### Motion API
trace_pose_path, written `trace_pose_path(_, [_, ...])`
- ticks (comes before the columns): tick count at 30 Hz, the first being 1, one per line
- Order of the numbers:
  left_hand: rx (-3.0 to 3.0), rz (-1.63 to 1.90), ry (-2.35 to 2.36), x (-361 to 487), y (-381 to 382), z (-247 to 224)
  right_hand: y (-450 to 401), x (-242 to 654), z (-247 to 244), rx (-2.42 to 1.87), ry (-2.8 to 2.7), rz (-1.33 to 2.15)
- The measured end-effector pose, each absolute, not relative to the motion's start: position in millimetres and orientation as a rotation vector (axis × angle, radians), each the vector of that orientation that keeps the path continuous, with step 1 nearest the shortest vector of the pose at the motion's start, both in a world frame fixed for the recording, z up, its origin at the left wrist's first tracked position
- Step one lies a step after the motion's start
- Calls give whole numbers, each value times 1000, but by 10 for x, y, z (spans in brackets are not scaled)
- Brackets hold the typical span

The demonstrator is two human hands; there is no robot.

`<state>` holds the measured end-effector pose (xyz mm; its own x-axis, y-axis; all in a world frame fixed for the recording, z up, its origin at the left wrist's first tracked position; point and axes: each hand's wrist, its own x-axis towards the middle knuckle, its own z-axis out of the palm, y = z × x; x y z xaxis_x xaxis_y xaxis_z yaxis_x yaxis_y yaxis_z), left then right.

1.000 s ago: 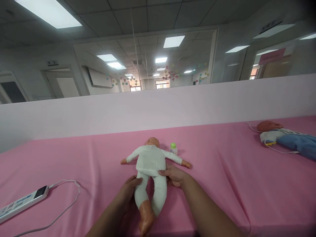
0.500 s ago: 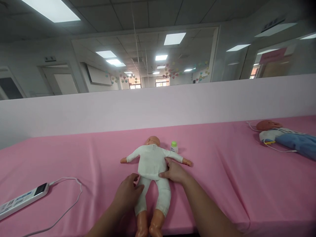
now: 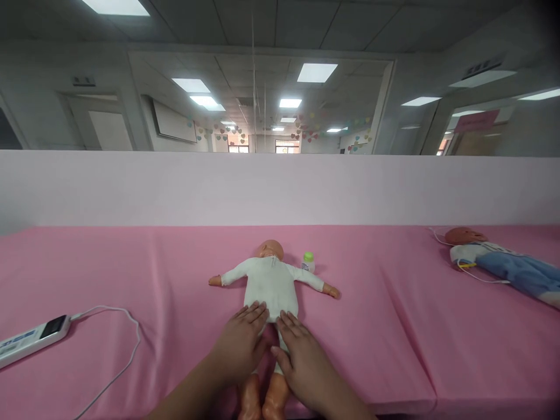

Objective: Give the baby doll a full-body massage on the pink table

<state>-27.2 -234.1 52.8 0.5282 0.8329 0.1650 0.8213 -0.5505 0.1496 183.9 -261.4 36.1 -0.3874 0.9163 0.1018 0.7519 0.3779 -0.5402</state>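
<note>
A baby doll (image 3: 271, 284) in white clothes lies on the pink cloth, its arms spread and its bare feet toward me. Over its left hip and thigh, as I see it, my left hand (image 3: 242, 344) lies flat with fingers stretched out. My right hand (image 3: 300, 359) rests in the same way over the other hip, its thumb pointing inward between the legs. Both sets of fingertips are at the lower hem of the shirt. Most of the doll's trousers are hidden under my hands. Just beyond the doll's right-hand arm stands a small bottle (image 3: 308, 262) with a green cap.
The pink cloth (image 3: 363, 350) covers the table up to a low white wall (image 3: 280, 189). At the left lies a white power strip (image 3: 35, 341) with a cable (image 3: 131, 356). A second doll (image 3: 503, 259) in blue trousers, with thin tubing, lies at the right.
My right hand has come down from the doll's side to its hip. My left hand has shifted slightly right, and its curled fingers have flattened. My view has levelled slightly.
</note>
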Motion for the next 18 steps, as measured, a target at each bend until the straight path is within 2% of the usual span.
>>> trace_pose_path(12, [2678, 297, 1471, -186, -2276, 598, -2557, 1826, 483, -1468, -2288, 508])
trace_pose_path(18, [2631, 321, 1468, -208, -2263, 572, -2423, 1791, 468, -1431, -2369, 601])
